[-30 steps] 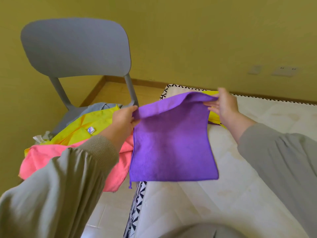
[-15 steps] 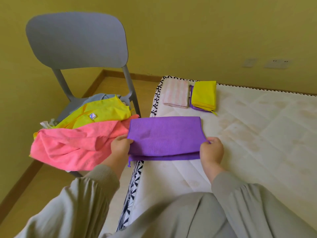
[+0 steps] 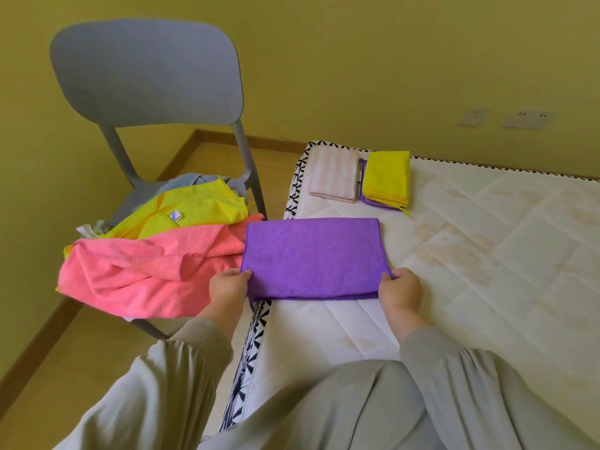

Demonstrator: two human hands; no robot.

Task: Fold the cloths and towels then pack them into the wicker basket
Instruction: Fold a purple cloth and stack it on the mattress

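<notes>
The white quilted mattress [image 3: 487, 254] fills the right half of the view, and its left edge carries a black and white patterned band. A grey plastic chair [image 3: 146, 69] stands just beside this left edge, with its seat at about the height of the mattress top.

On the chair seat, left of the mattress, lies a heap of unfolded cloths. A large pink cloth [image 3: 146, 271] is at the front, and one corner of it reaches the mattress edge. A loose yellow cloth [image 3: 194, 209] with a small label lies behind it, and a grey-blue cloth [image 3: 185, 181] is at the back.

The purple cloth [image 3: 311, 254] lies flat on the mattress at its left edge, folded in two layers. Its left side hangs a little over the edge.

At the far left corner of the mattress lies a folded striped towel [image 3: 334, 177], pink and white. A folded yellow cloth [image 3: 386, 177] is just to its right, with a purple layer [image 3: 366, 198] showing under it.

The left hand [image 3: 227, 287] pinches the near left corner of the purple cloth, with the thumb on top. The right hand [image 3: 401, 289] grips the near right corner with curled fingers. Both arms wear grey sleeves [image 3: 454, 368].
</notes>
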